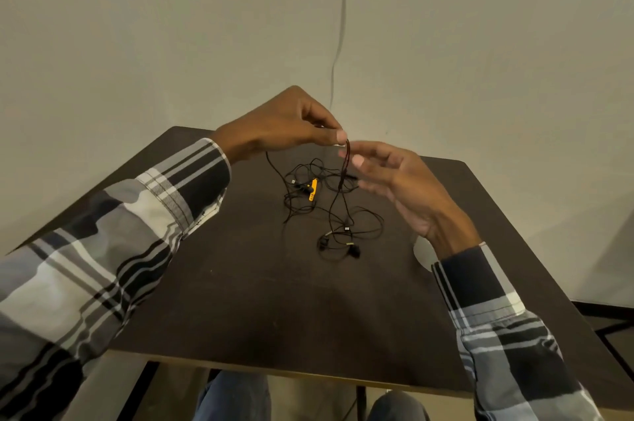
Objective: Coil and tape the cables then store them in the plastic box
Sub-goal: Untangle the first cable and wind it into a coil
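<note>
A thin dark cable (pixel 345 159) hangs doubled from the left hand (pixel 281 125), pinched between thumb and fingertips above the middle of the table (pixel 240 300). Its lower length drops into a loose tangle of cables (pixel 329 211) lying on the tabletop, with a small yellow-and-black piece (pixel 312 189) among them and earbuds (pixel 353 251) at the near end. The right hand (pixel 408 187) is just beside the hanging strand, fingers straight and relaxed, gripping nothing; whether a fingertip touches the cable cannot be told.

The tangle sits well back from the near edge, with bare dark tabletop on all sides (most of it toward the person). The far edge meets a pale wall (pixel 137 43), where a grey cord (pixel 339 43) runs down.

A pale rounded shape (pixel 423 252) shows beside the right wrist, mostly hidden by the plaid sleeve (pixel 497 334); what it is cannot be made out. Knees in jeans (pixel 233 396) are cut off below the table.
</note>
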`<state>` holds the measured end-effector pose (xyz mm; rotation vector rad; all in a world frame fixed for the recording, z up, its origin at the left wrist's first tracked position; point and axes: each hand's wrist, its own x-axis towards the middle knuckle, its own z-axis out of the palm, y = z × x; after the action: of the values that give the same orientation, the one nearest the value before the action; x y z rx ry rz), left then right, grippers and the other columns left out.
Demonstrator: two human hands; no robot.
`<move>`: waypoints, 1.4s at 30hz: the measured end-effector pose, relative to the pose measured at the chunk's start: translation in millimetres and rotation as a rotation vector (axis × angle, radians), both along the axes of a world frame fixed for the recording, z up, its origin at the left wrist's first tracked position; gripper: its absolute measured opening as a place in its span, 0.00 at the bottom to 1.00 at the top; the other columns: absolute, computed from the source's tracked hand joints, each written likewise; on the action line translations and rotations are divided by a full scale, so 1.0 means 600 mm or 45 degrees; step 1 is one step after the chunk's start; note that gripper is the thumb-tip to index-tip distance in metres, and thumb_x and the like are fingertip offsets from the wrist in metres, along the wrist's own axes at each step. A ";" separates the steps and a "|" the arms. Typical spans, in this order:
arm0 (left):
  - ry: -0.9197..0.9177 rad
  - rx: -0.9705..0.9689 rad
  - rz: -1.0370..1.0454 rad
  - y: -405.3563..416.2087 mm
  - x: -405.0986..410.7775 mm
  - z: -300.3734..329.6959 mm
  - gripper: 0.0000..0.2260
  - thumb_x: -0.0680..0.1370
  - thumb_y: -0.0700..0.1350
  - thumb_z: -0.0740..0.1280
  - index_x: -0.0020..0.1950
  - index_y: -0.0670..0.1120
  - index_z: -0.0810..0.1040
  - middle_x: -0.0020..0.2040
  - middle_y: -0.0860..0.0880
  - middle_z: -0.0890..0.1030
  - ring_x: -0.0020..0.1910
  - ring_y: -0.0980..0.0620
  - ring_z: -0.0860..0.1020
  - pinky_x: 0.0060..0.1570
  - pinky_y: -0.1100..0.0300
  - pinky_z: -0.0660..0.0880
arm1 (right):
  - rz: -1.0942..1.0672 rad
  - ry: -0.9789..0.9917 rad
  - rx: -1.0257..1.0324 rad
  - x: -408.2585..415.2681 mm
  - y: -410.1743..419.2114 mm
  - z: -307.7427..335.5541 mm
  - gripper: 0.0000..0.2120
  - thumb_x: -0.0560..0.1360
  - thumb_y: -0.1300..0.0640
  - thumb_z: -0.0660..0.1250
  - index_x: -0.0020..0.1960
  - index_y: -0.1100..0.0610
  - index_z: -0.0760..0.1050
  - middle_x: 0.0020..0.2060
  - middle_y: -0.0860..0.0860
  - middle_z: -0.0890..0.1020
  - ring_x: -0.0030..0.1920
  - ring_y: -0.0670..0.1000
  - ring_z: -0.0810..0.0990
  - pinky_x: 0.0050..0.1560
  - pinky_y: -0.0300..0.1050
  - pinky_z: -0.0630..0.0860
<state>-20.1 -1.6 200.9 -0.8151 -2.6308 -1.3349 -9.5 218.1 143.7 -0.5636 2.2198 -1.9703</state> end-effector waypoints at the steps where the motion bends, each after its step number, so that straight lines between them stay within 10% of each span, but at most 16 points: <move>1: 0.014 -0.019 -0.032 0.006 0.002 0.004 0.09 0.75 0.48 0.73 0.50 0.45 0.86 0.45 0.51 0.87 0.48 0.57 0.83 0.52 0.64 0.76 | 0.017 0.036 -0.032 0.004 -0.009 0.010 0.13 0.78 0.56 0.70 0.62 0.53 0.80 0.58 0.49 0.85 0.64 0.47 0.80 0.64 0.52 0.76; 10: 0.223 0.124 0.045 -0.003 0.013 0.047 0.09 0.74 0.47 0.74 0.47 0.42 0.86 0.44 0.48 0.87 0.47 0.53 0.84 0.50 0.66 0.78 | -0.074 0.164 -0.215 0.011 -0.017 0.035 0.06 0.76 0.61 0.70 0.52 0.62 0.83 0.38 0.56 0.85 0.42 0.51 0.84 0.50 0.47 0.83; 15: 0.277 0.293 0.155 -0.003 0.007 0.050 0.07 0.75 0.45 0.74 0.44 0.41 0.85 0.39 0.45 0.84 0.35 0.61 0.78 0.41 0.71 0.73 | -0.048 0.074 -0.011 0.005 -0.003 0.012 0.09 0.76 0.63 0.71 0.56 0.64 0.82 0.40 0.52 0.88 0.42 0.47 0.87 0.43 0.35 0.80; 23: 0.354 0.323 0.228 0.001 -0.003 0.047 0.07 0.74 0.47 0.75 0.44 0.43 0.85 0.44 0.42 0.85 0.46 0.46 0.83 0.53 0.53 0.79 | -0.072 -0.014 0.161 0.001 0.015 -0.042 0.11 0.73 0.65 0.74 0.55 0.66 0.83 0.43 0.58 0.88 0.45 0.49 0.87 0.44 0.35 0.81; 34: 0.545 0.473 0.299 -0.004 -0.007 0.090 0.08 0.75 0.47 0.74 0.47 0.42 0.84 0.33 0.61 0.83 0.34 0.64 0.79 0.41 0.70 0.74 | -0.147 0.014 0.369 -0.007 0.032 -0.072 0.08 0.74 0.64 0.74 0.53 0.63 0.84 0.44 0.57 0.88 0.44 0.49 0.86 0.44 0.38 0.81; 42: 0.272 0.066 0.158 0.000 -0.007 0.062 0.09 0.74 0.48 0.75 0.46 0.43 0.86 0.42 0.49 0.86 0.43 0.58 0.83 0.47 0.69 0.77 | -0.025 -0.029 0.558 0.007 0.039 -0.043 0.16 0.71 0.67 0.76 0.58 0.62 0.81 0.48 0.56 0.87 0.51 0.54 0.86 0.53 0.44 0.83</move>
<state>-24.2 -1.4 238.0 -0.7302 -2.4294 -1.2066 -5.2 241.5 118.0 -0.4550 2.5357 -1.4138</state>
